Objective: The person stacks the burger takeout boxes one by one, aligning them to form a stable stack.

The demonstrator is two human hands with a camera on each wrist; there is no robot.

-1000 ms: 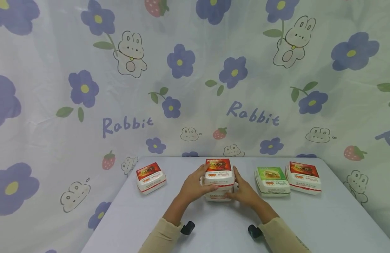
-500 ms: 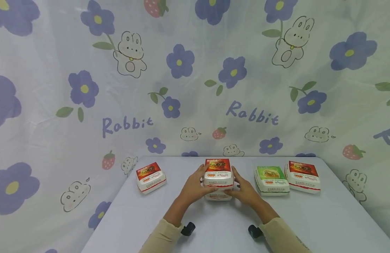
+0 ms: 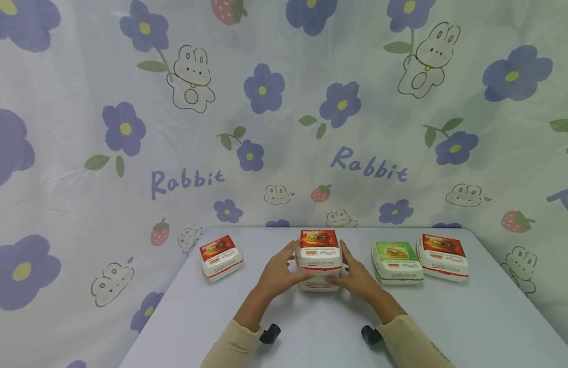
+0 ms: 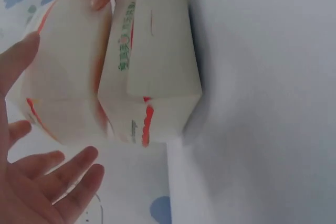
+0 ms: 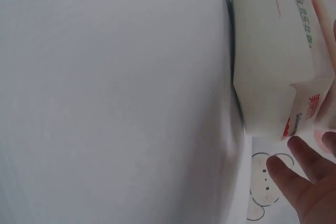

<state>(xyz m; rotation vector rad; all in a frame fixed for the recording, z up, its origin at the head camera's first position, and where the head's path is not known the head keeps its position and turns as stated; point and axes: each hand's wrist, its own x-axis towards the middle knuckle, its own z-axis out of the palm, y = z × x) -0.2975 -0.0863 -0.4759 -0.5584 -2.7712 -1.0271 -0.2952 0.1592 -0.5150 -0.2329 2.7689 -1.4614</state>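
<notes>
Two burger boxes stand stacked at the middle of the table. The upper burger box point(image 3: 319, 254) has a red lid picture; the lower burger box point(image 3: 319, 286) shows only its white front. My left hand point(image 3: 278, 272) holds the upper box from the left, thumb across its front. From the right, my right hand point(image 3: 357, 276) holds it, thumb near the seam between the boxes. In the left wrist view, a narrow gap shows between the upper box point(image 4: 71, 61) and the lower box point(image 4: 165, 51), and several left fingers are spread off the side. Fingertips behind the stack are hidden.
A red-topped burger box point(image 3: 221, 258) lies at the left of the white table point(image 3: 320, 332). On the right stand a green-topped burger box point(image 3: 396, 263) and another red-topped box point(image 3: 442, 258), side by side. A patterned curtain point(image 3: 284, 128) hangs behind the table.
Almost nothing differs. My right thumb sits slightly higher on the stack than a second ago, and the upper box looks marginally lower over the lower one.
</notes>
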